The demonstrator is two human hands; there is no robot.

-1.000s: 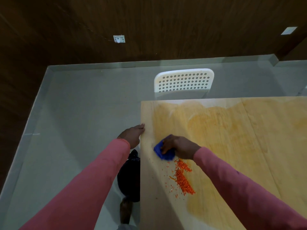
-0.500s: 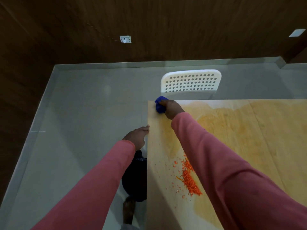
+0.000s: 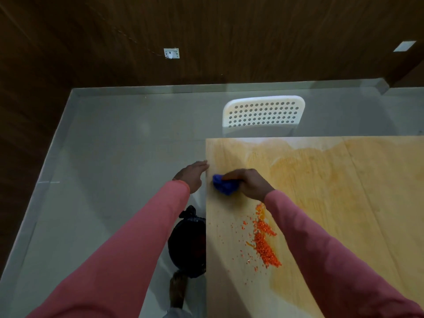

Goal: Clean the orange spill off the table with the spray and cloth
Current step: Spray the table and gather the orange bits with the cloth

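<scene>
The right hand [image 3: 249,183] is gripping the blue cloth [image 3: 224,186] on the table [image 3: 344,203] near its left edge. The left hand [image 3: 192,174], fingers straight, is touching that edge, while the orange crumbs [image 3: 263,242] are lying nearer the person.

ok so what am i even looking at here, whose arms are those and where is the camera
There is no machine here. The camera sits on a person's head and looks forward and down, so the two pink-sleeved arms are that person's own. The right hand grips a crumpled blue cloth against the wooden table, close to its left edge. The left hand has straight fingers touching that edge. Nearer the person lies a pile of orange crumbs, and a pale orange stain spreads over much of the tabletop. A white chair stands at the table's far side, and a dark bag sits on the floor below. No spray bottle is in view.
</scene>
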